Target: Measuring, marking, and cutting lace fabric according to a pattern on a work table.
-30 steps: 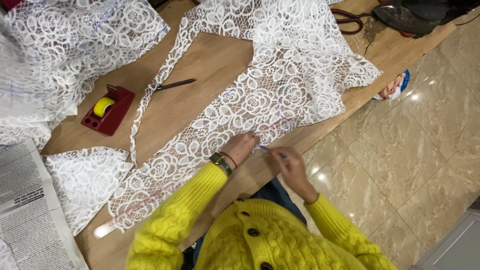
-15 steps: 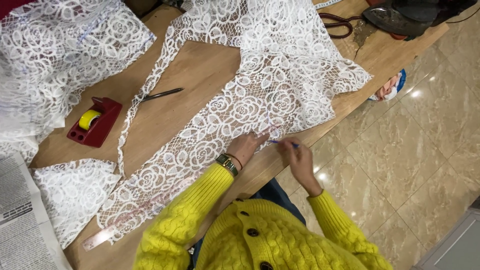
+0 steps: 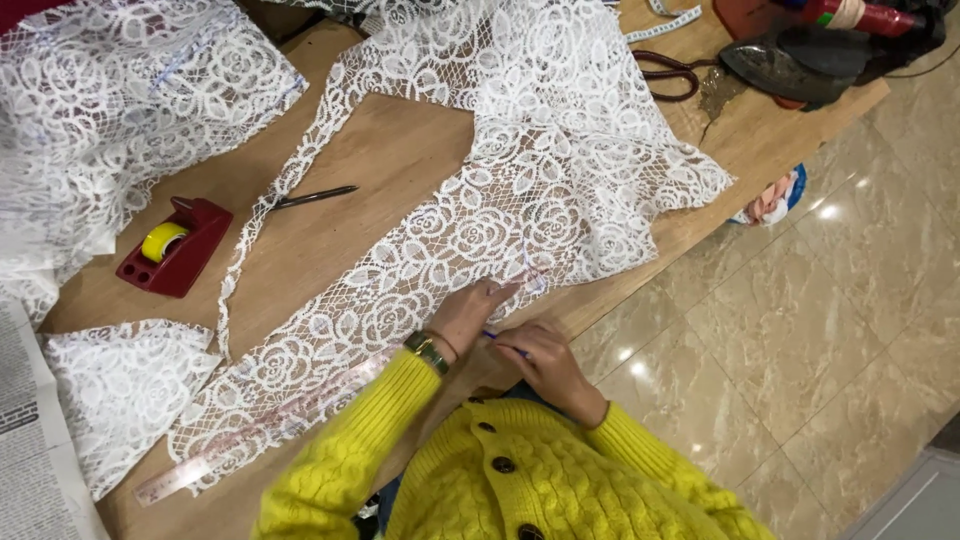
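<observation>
Openwork white lace cloth [image 3: 520,190] on a matt wooden table [image 3: 400,160] — floor tiles [image 3: 820,330] glossy.

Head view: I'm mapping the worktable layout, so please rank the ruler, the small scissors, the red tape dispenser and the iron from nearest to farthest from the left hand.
1. Clear ruler: just left of the left hand, under the lace.
2. Small scissors: up and left, on bare wood.
3. Red tape dispenser: farther left, beside the lace.
4. Iron: far top-right corner of the table.
</observation>
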